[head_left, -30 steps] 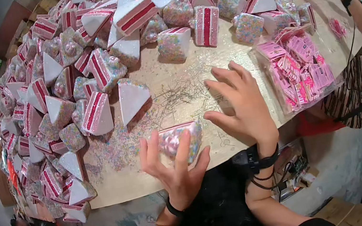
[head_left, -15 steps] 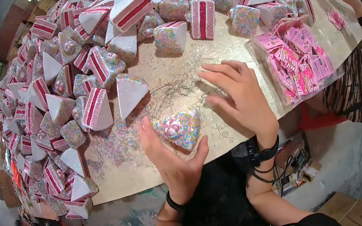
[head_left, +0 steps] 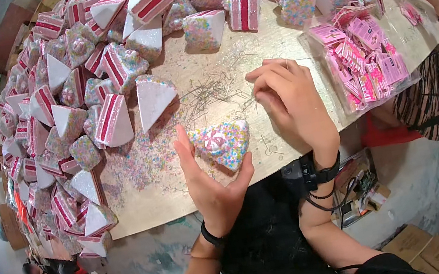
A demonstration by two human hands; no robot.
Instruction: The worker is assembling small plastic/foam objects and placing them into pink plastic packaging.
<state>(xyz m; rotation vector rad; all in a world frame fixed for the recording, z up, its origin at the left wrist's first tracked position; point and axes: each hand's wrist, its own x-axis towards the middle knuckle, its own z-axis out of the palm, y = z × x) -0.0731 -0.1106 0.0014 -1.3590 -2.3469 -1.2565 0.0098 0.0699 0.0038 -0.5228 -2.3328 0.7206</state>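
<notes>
Multicoloured slice just inside tabletop edge

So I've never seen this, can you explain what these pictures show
No machine here, just a person's two bare hands. Every picture comes from a fisheye camera worn on the head, looking down, so straight edges bend. The left hand stands around a sprinkle-covered cake-slice shape on the table; the right hand is beside thin metal pieces. What's firmly gripped isn't clear. Similar slices are heaped at the far and left sides, and pink packets sit in clear plastic at the right.
</notes>
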